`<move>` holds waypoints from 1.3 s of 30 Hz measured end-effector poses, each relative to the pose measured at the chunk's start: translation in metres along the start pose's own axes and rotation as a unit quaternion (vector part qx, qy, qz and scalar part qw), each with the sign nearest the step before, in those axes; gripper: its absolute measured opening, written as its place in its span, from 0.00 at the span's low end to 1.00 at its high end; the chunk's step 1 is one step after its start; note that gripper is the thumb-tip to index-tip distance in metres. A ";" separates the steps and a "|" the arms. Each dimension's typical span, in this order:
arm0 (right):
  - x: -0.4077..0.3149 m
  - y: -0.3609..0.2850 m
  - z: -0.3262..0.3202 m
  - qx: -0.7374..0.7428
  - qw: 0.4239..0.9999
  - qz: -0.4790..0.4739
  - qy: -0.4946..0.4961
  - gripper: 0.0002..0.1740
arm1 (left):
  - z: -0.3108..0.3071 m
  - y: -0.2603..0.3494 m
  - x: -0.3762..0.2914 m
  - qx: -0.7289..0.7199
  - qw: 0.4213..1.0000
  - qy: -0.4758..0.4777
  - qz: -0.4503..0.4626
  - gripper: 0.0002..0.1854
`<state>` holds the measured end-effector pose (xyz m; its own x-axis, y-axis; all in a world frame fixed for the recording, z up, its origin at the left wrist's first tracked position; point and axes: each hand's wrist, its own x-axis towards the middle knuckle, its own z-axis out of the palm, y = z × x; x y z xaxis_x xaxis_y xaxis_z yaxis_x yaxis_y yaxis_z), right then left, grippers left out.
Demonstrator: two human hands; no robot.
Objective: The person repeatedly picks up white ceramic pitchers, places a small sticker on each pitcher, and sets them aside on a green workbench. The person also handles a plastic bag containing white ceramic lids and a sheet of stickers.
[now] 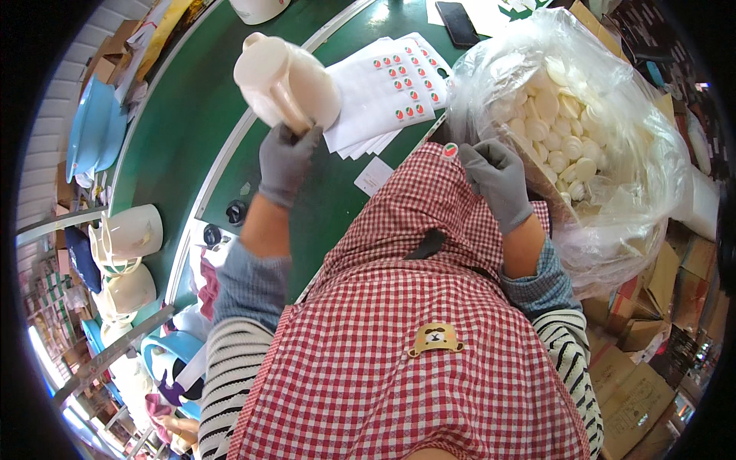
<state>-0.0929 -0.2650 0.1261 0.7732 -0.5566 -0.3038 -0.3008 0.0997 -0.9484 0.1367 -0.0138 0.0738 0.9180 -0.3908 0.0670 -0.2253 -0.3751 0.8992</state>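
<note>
My gloved left hand (286,158) grips the handle of a cream plastic pitcher (313,86), which is tipped over at the edge of a stack of white sticker sheets (368,109). A small round red and green sticker (449,152) clings at the fingertips of my gloved right hand (497,178), above the checked apron. Rows of like stickers show on the sheets. To the right of that hand, a box lined with clear plastic (621,230) holds many cream plastic lids (572,148).
A green worktable (310,213) with metal rails runs to the left. More cream pitchers (135,230) stand at its far left. A black phone (457,24) lies at the top, a small white card (374,175) and black knobs (236,212) nearer. Cardboard boxes (632,397) are at lower right.
</note>
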 end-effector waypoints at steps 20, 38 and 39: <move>-0.121 -0.038 -0.010 -0.037 0.988 -0.020 -0.146 0.10 | 0.049 0.145 -0.054 -0.232 0.876 -0.375 -0.195 0.19; -0.114 -0.050 0.000 -0.069 0.974 0.075 -0.203 0.09 | 0.051 0.139 -0.052 -0.196 0.896 -0.362 -0.165 0.21; -0.113 -0.050 0.000 -0.069 0.975 0.071 -0.198 0.09 | 0.051 0.140 -0.052 -0.192 0.897 -0.362 -0.164 0.21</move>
<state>-0.1652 -0.2069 0.2074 0.8650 -0.1804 -0.4682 -0.4718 0.0250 -0.8813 0.0403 -0.0888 0.1744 0.4307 -0.8080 -0.4021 0.2754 -0.3066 0.9111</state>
